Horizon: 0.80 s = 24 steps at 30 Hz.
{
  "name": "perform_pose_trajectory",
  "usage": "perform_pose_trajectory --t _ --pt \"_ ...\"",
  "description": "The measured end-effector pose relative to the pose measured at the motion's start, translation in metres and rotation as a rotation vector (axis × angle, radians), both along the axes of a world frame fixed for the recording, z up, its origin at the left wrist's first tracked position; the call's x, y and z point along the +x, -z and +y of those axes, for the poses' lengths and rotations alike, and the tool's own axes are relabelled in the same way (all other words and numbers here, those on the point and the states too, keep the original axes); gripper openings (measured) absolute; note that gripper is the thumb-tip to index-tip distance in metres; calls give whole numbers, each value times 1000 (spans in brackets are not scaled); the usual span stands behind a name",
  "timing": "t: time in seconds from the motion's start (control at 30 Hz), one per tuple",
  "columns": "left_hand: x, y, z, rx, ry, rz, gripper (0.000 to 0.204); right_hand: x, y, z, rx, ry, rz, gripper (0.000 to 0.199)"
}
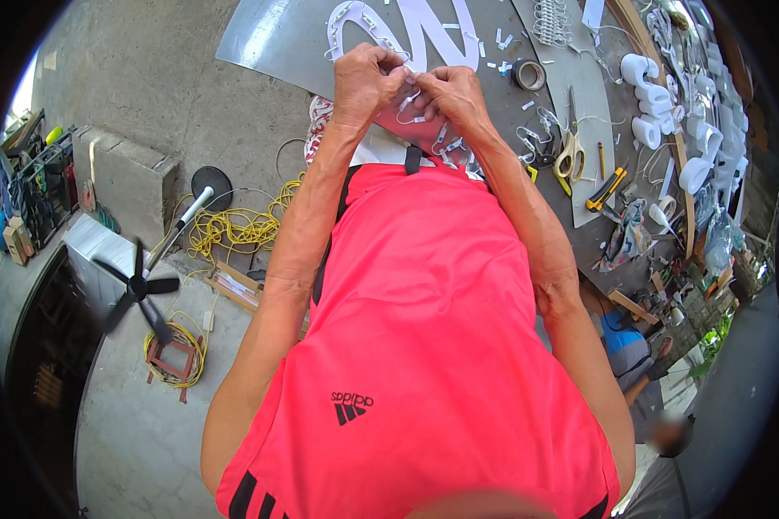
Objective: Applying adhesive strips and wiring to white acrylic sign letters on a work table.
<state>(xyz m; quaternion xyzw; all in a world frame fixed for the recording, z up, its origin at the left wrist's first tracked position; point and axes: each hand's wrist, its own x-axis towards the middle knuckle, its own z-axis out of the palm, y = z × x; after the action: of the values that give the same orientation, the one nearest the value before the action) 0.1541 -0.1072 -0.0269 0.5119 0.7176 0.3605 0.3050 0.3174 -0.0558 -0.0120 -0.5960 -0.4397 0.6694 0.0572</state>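
Observation:
Close together at the table's near edge, both my hands are closed in a pinch. My left hand (363, 82) and my right hand (455, 93) meet fingertip to fingertip on a white wired string of small light modules (409, 101). Its loose part dangles below my fingers toward my lap; the exact spot I pinch is mostly hidden. Just beyond lies a white letter-shaped panel (421, 30), with similar modules running along its left curve. More looped module string (446, 143) hangs under my right hand.
On the metal table (273, 43) to the right are a tape roll (528, 75), scissors (569, 157), a yellow utility knife (607, 189) and white curled strips (646, 130). At left stand a fan (137, 285) and yellow cord (234, 229). Another person (623, 342) is at lower right.

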Motion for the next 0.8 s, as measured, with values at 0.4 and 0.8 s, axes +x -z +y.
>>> perform_pose_trajectory --t 0.4,0.8 --pt "8 3 -6 132 -53 227 28 18 -6 -28 580 -176 -78 32" --pt "17 8 -30 345 209 231 28 16 5 -47 1187 -578 -416 24"
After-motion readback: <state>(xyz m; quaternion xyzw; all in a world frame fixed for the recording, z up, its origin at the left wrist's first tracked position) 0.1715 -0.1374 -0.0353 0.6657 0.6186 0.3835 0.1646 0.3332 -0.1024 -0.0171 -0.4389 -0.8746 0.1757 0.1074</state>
